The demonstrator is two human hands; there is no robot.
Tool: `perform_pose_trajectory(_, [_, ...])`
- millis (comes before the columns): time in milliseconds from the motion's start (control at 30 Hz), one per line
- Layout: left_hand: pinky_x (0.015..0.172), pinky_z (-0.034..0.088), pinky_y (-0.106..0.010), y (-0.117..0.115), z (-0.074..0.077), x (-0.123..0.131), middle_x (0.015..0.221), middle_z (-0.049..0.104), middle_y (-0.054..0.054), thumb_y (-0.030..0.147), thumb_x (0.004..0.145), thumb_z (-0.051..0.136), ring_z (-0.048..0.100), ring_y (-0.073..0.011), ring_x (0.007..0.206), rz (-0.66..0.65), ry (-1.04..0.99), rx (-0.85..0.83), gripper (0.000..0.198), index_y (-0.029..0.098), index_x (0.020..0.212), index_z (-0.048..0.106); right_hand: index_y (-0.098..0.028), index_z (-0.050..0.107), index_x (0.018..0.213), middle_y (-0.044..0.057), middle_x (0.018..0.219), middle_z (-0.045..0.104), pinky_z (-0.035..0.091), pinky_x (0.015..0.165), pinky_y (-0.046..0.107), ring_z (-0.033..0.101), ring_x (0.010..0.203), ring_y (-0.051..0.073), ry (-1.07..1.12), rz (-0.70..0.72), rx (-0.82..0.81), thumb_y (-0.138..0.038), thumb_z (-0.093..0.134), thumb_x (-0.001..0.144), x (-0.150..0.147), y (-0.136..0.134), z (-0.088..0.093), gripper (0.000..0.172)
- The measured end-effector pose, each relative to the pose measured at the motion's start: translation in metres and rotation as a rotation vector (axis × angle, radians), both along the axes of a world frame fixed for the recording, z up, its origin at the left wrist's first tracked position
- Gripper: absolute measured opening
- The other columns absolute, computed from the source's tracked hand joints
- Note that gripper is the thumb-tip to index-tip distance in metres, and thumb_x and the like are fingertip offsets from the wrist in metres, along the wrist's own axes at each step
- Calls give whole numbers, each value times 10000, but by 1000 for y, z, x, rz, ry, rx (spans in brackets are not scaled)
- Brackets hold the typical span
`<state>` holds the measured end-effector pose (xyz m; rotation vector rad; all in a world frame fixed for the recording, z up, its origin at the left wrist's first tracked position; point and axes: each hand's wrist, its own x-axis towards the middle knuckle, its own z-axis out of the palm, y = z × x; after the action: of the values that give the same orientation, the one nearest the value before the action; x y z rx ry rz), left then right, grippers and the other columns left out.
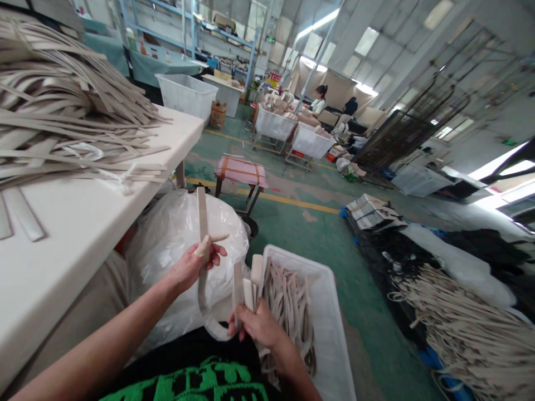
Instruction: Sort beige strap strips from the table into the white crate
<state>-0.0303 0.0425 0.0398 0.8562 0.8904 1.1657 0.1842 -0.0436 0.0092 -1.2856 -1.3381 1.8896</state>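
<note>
My left hand (204,256) is closed around a beige strap (203,209), whose end sticks up above the fingers. From there the strap hangs down and curves across to my right hand (253,322). That hand grips several beige strap ends (251,281) pointing upward, gathered in a loose bunch. Something pale covers part of my left thumb or finger. Just right of my right hand stands a white plastic bin (334,312) with many similar straps (288,295) inside. Behind my left hand is a large clear plastic bag (167,228); its contents cannot be made out.
A white table (83,245) on the left bears a big heap of beige straps (62,94). Past the bag stands a stool with a pink taped top (240,170). More strap bundles (468,328) lie on the right. Farther off are bins on carts (273,122) and a seated person (318,104).
</note>
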Motion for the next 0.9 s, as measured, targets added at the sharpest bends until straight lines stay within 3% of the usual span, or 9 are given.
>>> perform_pose_trajectory(133, [532,390,-249,-31,-16,1,820,673,-77,786,876,451,560,-164,658,-354,280,130,668,161,896,686,-140,693,781,44,608,671,389,402,199,515,429,91,92,-157,65,-785,647,754,-22,30,18,648])
perform_pose_trajectory(267, [577,431,-263,-45,-26,6,908,628,-57,821,841,453,529,-170,694,-580,338,208,664,183,937,609,-149,691,751,34,596,660,411,409,206,541,445,104,91,-224,111,-774,659,748,-28,44,25,625])
perform_pose_trajectory(367, [653,447,-280,-49,-35,18,864,584,-24,765,763,638,484,-172,732,-614,374,252,603,187,921,572,-162,674,706,28,581,644,403,393,217,517,414,102,28,-217,111,-785,615,772,-30,44,22,630])
perform_pose_trajectory(500, [630,409,-273,-52,-40,30,705,516,27,609,700,772,441,-151,671,-593,427,187,490,192,783,531,-172,646,675,7,572,602,416,413,224,516,437,108,-59,-240,179,-743,607,815,-29,40,20,590])
perform_pose_trajectory(633, [543,377,-247,-54,-31,27,601,531,31,476,758,729,449,-136,558,-698,454,56,304,191,785,623,-166,712,941,-27,622,583,393,420,216,460,440,86,-80,-306,333,-738,632,812,-11,47,33,592])
perform_pose_trajectory(733, [488,353,-232,-55,-21,22,574,565,22,443,803,669,463,-137,501,-794,458,12,240,204,821,681,-165,708,1165,-52,617,554,365,439,209,439,449,75,-24,-246,394,-735,699,765,10,58,48,697])
perform_pose_trajectory(833, [481,346,-237,-55,-14,24,544,575,16,428,807,657,469,-143,485,-856,491,40,235,207,733,677,-153,731,1169,-75,552,488,347,444,208,414,447,72,83,-107,380,-723,747,727,24,67,62,722])
perform_pose_trajectory(900, [498,359,-248,-53,-12,27,537,583,9,420,810,655,476,-151,485,-877,548,71,249,204,688,671,-143,771,1031,-68,523,488,343,438,213,409,438,72,81,-82,377,-705,758,726,26,70,71,640])
